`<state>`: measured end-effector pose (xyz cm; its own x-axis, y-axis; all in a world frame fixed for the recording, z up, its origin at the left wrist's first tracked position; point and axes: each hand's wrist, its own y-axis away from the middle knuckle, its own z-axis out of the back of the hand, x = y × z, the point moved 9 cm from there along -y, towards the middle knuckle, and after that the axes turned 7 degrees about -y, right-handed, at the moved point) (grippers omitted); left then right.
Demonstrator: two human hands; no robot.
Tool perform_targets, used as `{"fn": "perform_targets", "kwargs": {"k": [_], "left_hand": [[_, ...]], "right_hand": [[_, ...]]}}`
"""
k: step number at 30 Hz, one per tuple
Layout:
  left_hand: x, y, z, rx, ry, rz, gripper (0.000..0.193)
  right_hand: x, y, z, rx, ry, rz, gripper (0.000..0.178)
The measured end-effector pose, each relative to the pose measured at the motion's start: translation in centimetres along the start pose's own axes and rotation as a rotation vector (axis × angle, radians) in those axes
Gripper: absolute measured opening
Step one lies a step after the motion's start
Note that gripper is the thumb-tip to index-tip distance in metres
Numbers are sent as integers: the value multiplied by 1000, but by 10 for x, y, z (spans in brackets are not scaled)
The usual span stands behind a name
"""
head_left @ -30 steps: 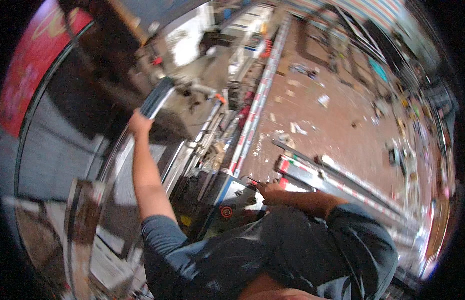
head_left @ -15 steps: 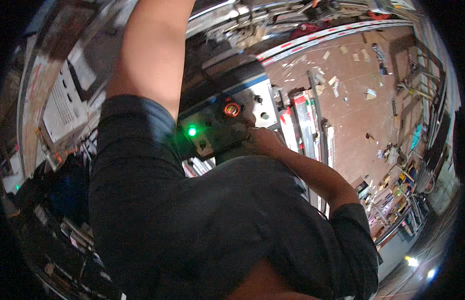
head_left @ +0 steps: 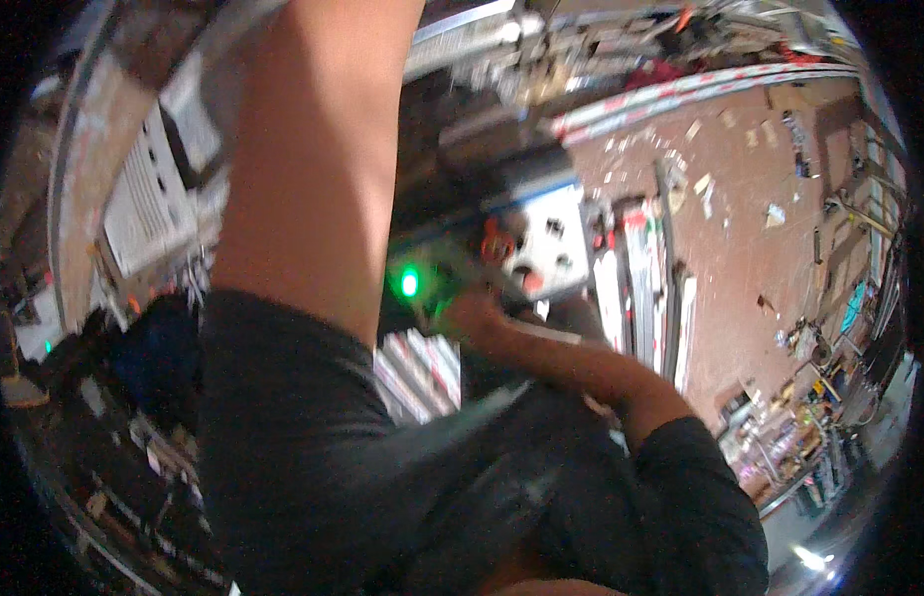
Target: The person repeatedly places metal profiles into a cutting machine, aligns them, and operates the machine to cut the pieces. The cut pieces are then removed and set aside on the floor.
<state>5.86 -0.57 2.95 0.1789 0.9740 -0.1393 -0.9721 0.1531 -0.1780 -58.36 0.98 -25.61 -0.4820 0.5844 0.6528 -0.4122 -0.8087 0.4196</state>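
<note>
A control panel [head_left: 537, 221] with dark knobs slants in front of my body. On it glows a green lamp [head_left: 410, 283], and farther right sits a round red button [head_left: 497, 241]. My right hand [head_left: 470, 316] is at the panel's near left part, just right of the green lamp. Shadow and motion blur hide its fingers, so I cannot make out what it touches. My left arm [head_left: 313, 149] stretches forward past the panel's left side and leaves the picture at the top; the left hand is outside the view.
Long white-and-red wrapped profiles [head_left: 636, 288] stand right of the panel. Beyond them, scraps litter a brown floor [head_left: 725, 258]. A pale, slotted machine housing [head_left: 149, 204] is at the left. Mixed clutter [head_left: 780, 437] lies at the lower right, metal frames at the far right.
My right hand has moved left across the panel, from beside its right knobs to near the green lamp. The whole view has shifted slightly, with more blur.
</note>
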Motion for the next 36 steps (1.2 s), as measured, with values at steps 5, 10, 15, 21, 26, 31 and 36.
{"fn": "perform_targets", "kwargs": {"k": [5, 10, 15, 21, 26, 31, 36], "left_hand": [[41, -3, -33, -115, 61, 56, 81], [39, 0, -16, -12, 23, 163, 87], [23, -3, -4, 35, 10, 123, 74], [28, -6, -12, -3, 38, 105, 72], [25, -8, -13, -58, 97, 113, 81], [21, -1, -6, -65, 83, 182, 85], [14, -7, -10, -61, 45, 176, 90]], "right_hand": [[15, -26, -21, -224, -291, 215, 21], [5, -40, -22, -357, -281, 81, 22], [23, -34, 46, -235, -255, 310, 26], [12, 48, 159, -72, -179, 230, 34], [-85, 172, 274, -122, -353, -141, 46], [-193, 263, 352, -524, -469, -171, 36], [-332, 281, 471, -742, -563, -167, 26]]}}
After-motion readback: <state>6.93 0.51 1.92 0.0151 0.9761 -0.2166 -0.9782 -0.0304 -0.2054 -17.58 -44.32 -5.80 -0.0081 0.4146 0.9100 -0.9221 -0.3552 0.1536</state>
